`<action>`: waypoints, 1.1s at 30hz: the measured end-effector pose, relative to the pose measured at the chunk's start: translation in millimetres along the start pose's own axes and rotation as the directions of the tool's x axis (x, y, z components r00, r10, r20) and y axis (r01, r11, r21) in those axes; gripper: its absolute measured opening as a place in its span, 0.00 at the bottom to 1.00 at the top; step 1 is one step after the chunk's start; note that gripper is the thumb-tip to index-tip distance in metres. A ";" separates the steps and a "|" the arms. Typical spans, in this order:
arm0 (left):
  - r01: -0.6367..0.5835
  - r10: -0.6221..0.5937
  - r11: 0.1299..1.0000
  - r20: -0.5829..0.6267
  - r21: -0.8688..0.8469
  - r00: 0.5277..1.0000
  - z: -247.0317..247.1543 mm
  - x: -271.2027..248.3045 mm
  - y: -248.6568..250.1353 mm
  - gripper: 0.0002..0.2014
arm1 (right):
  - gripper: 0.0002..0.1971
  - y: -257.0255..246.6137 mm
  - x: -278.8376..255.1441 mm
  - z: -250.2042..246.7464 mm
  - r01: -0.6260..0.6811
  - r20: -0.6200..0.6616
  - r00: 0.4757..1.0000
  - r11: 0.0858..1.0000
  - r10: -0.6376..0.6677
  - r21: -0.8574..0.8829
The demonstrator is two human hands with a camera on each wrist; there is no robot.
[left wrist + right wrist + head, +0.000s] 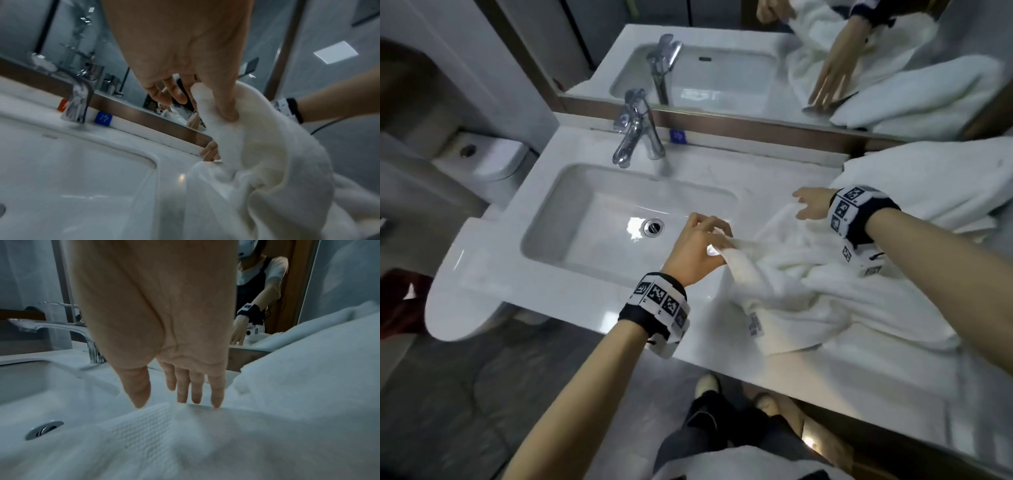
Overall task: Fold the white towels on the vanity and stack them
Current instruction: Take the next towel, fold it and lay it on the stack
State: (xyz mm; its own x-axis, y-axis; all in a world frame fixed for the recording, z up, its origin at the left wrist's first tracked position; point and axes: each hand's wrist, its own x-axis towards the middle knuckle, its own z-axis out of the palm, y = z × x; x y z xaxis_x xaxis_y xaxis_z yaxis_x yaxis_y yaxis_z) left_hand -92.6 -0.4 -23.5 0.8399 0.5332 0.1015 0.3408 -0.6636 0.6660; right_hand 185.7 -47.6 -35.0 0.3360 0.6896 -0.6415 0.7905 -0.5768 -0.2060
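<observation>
A crumpled white towel (818, 287) lies on the vanity counter (592, 308) right of the sink. My left hand (702, 243) pinches one end of it between thumb and fingers at the sink's right rim; the left wrist view shows that pinched towel (257, 146) under the left hand (205, 97). My right hand (810, 204) reaches to the towel's far edge with straight fingers. In the right wrist view the fingertips (216, 404) touch the towel's (185, 443) edge and hold nothing. Another white towel (941, 185) lies bunched at the far right.
The sink basin (592, 219) with its drain (654, 226) and chrome faucet (635, 130) fills the counter's left half. A mirror (722, 54) runs along the back. A toilet (482, 161) stands to the left.
</observation>
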 end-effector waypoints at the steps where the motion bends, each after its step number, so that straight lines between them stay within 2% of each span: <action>1: 0.014 -0.013 0.999 0.019 -0.037 1.000 0.4 -3.1 -0.1 0.05 | 0.30 -3.3 7.5 1.2 -0.001 -0.018 1.000 1.000 0.000 -0.028; 3: 0.012 -0.007 0.998 0.093 -0.057 0.996 0.2 -8.4 0.5 0.05 | 0.27 -12.0 16.7 2.6 0.001 -0.023 1.000 0.996 -0.003 -0.091; 5: 0.016 -0.002 0.996 0.157 -0.091 0.988 -1.3 -10.9 0.6 0.06 | 0.30 -17.3 19.4 4.0 0.001 -0.004 1.000 0.998 -0.001 -0.068; 8: 0.128 -0.098 0.978 0.179 -0.163 0.979 -6.4 -10.0 -0.2 0.04 | 0.28 -14.2 14.9 3.9 0.067 0.043 0.997 0.998 -0.067 -0.001; 10: 0.193 -0.158 0.958 0.171 -0.213 0.972 -13.2 -8.0 0.1 0.03 | 0.24 -10.1 3.9 -6.0 0.099 -0.036 0.995 0.991 -0.096 0.090; 12: 0.225 -0.187 0.931 0.155 -0.287 0.970 -23.1 -5.0 1.0 0.05 | 0.20 -1.5 -7.9 -21.9 0.104 -0.184 0.981 0.968 -0.062 0.230; 14: 0.233 -0.206 0.895 0.109 -0.381 0.972 -35.1 -2.0 1.7 0.06 | 0.18 16.1 -21.4 -40.9 0.103 -0.378 0.925 0.935 0.036 0.340; 17: 0.233 -0.250 0.872 0.018 -0.431 0.968 -54.9 2.3 -1.3 0.07 | 0.17 45.8 -45.7 -65.8 0.142 -0.598 0.784 0.890 0.167 0.434; 19: 0.213 -0.245 0.877 -0.020 -0.431 0.969 -66.4 6.0 -4.7 0.09 | 0.18 60.3 -60.6 -76.9 0.154 -0.674 0.690 0.856 0.264 0.493; 20: 0.202 -0.240 0.879 -0.036 -0.431 0.970 -70.6 8.1 -5.7 0.10 | 0.19 64.6 -65.9 -80.5 0.174 -0.699 0.655 0.842 0.288 0.510; 21: 0.192 -0.234 0.884 -0.049 -0.427 0.971 -72.9 11.4 -5.1 0.11 | 0.19 67.3 -71.7 -82.5 0.207 -0.715 0.642 0.834 0.278 0.511; 24: 0.169 -0.206 0.914 -0.064 -0.370 0.976 -70.6 23.8 -0.4 0.13 | 0.19 59.8 -86.5 -78.7 0.365 -0.698 0.711 0.806 0.081 0.466; 26: 0.114 -0.135 0.937 -0.041 -0.331 0.990 -64.2 32.7 7.4 0.12 | 0.18 48.6 -96.1 -69.8 0.440 -0.663 0.747 0.787 -0.051 0.434; 29: -0.001 -0.003 0.954 -0.015 -0.299 1.000 -53.3 46.2 21.3 0.12 | 0.17 30.7 -110.3 -52.0 0.529 -0.615 0.763 0.740 -0.199 0.416; 33: -0.045 0.049 0.969 0.012 -0.241 0.999 -43.8 64.3 31.9 0.09 | 0.17 16.7 -125.8 -25.1 0.583 -0.523 0.782 0.695 -0.338 0.422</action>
State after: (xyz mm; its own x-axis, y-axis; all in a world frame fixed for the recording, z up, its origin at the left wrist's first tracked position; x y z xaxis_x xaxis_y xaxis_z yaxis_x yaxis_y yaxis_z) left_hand -46.3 35.6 36.7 0.8604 0.4940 0.1252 0.1910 -0.5404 0.8194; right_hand 169.5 -133.0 60.8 0.2633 0.9636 -0.0454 0.5287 -0.1836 -0.8287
